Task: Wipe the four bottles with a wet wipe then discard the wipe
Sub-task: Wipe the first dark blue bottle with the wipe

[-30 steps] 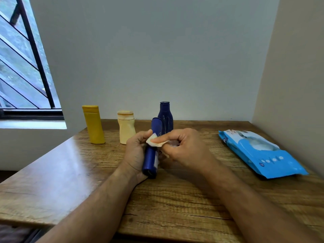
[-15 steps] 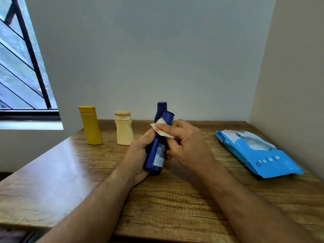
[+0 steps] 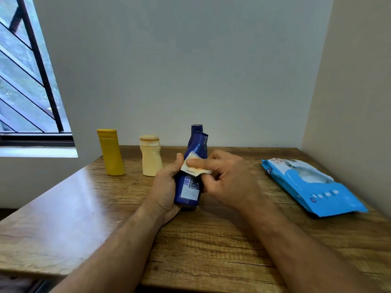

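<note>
Slid down from the cap toward the shoulder since half a second ago: wet wipe (image 3: 193, 166), pinched under thumb and fingers of right hand (image 3: 227, 180) against dark blue bottle (image 3: 191, 178), held tilted above the table (image 3: 211, 246) with left hand (image 3: 167, 188) wrapped round its lower body. Beyond the grip: second dark blue bottle (image 3: 196, 129), mostly hidden; farther left, cream bottle (image 3: 150, 158) and yellow bottle (image 3: 110, 152), upright. Well right: blue wipes pack (image 3: 313, 187), lying flat.

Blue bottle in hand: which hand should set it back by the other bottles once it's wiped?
Left. The left hand already grips the blue bottle; the right hand is busy pinching the wet wipe against it.
</note>
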{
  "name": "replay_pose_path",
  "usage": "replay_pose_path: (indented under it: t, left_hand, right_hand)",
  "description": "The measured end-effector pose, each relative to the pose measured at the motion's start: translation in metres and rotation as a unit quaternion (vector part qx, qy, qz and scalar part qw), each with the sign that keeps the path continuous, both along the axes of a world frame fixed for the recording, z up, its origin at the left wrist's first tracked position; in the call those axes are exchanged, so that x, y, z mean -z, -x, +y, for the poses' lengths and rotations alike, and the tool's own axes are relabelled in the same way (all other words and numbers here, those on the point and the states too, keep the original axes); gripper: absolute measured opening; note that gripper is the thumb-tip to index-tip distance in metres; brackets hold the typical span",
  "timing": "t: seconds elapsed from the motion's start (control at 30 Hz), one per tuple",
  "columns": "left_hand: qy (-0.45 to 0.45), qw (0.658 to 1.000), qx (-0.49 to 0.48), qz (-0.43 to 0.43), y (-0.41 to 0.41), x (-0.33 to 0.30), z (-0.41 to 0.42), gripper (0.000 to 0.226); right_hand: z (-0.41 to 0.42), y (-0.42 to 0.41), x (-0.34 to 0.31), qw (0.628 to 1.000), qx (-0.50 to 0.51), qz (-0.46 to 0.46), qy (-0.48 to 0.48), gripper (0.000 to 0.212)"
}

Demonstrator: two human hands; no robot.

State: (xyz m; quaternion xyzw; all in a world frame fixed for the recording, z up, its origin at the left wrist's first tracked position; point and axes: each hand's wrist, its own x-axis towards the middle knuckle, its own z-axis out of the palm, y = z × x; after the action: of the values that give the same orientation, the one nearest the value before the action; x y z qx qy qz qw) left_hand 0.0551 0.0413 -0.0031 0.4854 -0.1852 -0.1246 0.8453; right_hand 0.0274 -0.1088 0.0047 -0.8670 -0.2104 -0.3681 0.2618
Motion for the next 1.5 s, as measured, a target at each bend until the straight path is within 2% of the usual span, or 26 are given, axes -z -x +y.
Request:
replay_pose_path:
  t: [0.1,0.17,0.33,0.4,0.63,0.73,0.83,0.9,0.97,1.07,1.13,1.33,1.5]
  left_hand:
    - [-0.041,0.999,-0.006,-0.015,-0.0008,-0.0005,-0.0037,0.043]
    - [-0.049,0.999,-0.015,-0.011,-0.0024,0.001,-0.004,0.044]
    - [0.004,0.999,-0.04,0.017,-0.0067,0.0004,0.0002,0.049]
    - [0.008,0.999,-0.039,0.018,-0.0075,0.0008,0.001,0.051]
    - [-0.05,0.999,0.003,-0.008,-0.0023,0.001,0.0005,0.045]
    - [-0.049,0.999,-0.011,0.001,-0.0019,-0.0005,-0.0014,0.044]
    - [0.006,0.999,-0.031,0.023,-0.0045,-0.0009,-0.0004,0.046]
    - [0.017,0.999,-0.028,0.025,-0.0056,0.0,0.0017,0.048]
    - [-0.015,1.0,-0.022,0.008,-0.0048,0.002,0.0024,0.046]
    - [-0.077,0.997,0.001,-0.023,-0.0021,0.0031,0.0011,0.042]
    - [-0.083,0.996,0.018,-0.029,-0.0012,0.0034,0.0,0.044]
    - [-0.1,0.992,-0.016,-0.075,-0.0036,0.0089,-0.0011,0.042]
    - [-0.118,0.981,-0.043,-0.148,-0.0052,0.0068,-0.0032,0.032]
  right_hand:
    - [-0.0005,-0.0005,-0.0047,0.997,0.054,-0.044,-0.042,0.039]
    - [-0.0013,0.0002,-0.0069,0.996,0.055,-0.04,-0.051,0.041]
    - [0.0007,0.0017,-0.0049,0.997,-0.048,0.059,-0.01,0.026]
    - [0.0006,0.0004,-0.0045,0.996,-0.051,0.068,-0.011,0.024]
    - [-0.0015,0.0005,-0.0058,0.996,0.039,-0.031,-0.068,0.042]
    - [-0.0039,0.0003,-0.0072,0.998,0.036,-0.014,-0.041,0.042]
    - [-0.0018,-0.0003,-0.0031,0.999,-0.009,0.026,0.029,0.033]
    - [0.0016,-0.0017,-0.0002,0.999,-0.014,0.02,0.043,0.029]
    - [0.002,-0.0026,0.0005,0.999,0.018,-0.012,0.03,0.03]
    - [-0.0017,-0.0019,-0.0026,0.995,0.057,-0.068,-0.044,0.033]
    - [-0.0029,-0.0018,-0.0037,0.99,0.068,-0.095,-0.073,0.036]
    - [-0.002,0.0024,-0.0006,0.99,0.077,-0.121,-0.004,0.039]
    - [-0.0022,0.0004,-0.0037,0.986,0.082,-0.143,-0.019,0.034]
